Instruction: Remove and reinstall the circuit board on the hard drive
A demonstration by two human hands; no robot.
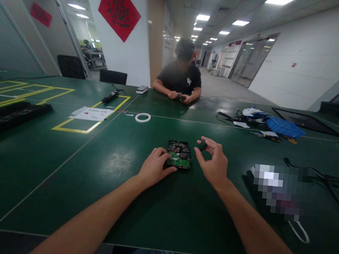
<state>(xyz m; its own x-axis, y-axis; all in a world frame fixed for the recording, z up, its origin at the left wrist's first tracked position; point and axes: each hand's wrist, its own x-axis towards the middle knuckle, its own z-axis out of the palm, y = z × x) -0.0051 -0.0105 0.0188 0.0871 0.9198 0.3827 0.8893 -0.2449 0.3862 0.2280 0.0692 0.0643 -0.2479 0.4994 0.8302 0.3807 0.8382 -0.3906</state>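
Observation:
A hard drive (179,150) with its green circuit board facing up lies on the table in front of me. My left hand (156,166) grips its left side, thumb at the near edge and fingers along the board. In my right hand (213,160) is a screwdriver (202,146) with a dark handle, pinched between thumb and fingers. Its thin shaft slants down to the left, and the tip is at the right part of the circuit board. Whether the tip sits in a screw is too small to tell.
On the green table (113,209) lie a white tape roll (142,117), paper sheets (89,113), a blue basket (285,127) beside cables and tools, and a blurred-out object (277,189) at right. Across the table a person (180,78) holds a small dark item.

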